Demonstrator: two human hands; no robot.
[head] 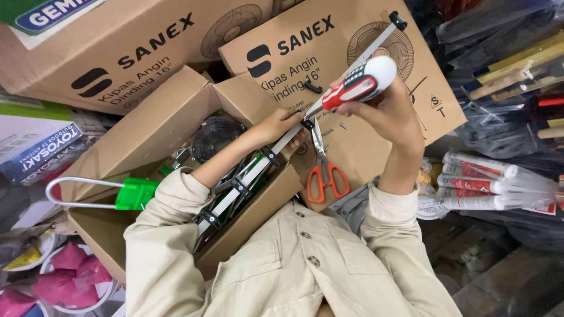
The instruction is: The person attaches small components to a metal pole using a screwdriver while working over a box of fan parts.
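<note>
My left hand grips a long aluminium bar fitted with black clamps; the bar runs diagonally from the upper right down into an open cardboard box. My right hand holds a screwdriver with a red, white and black handle, its tip set against the bar just beside my left fingers. Orange-handled scissors lie on a carton right below the hands. More metal rods and green plastic parts sit inside the open box.
Two large closed cartons with fan drawings lean at the back. A green bracket on a metal loop sticks out left of the box. Sealant tubes lie at the right, wrapped tool handles above them, pink bags in a basin lower left.
</note>
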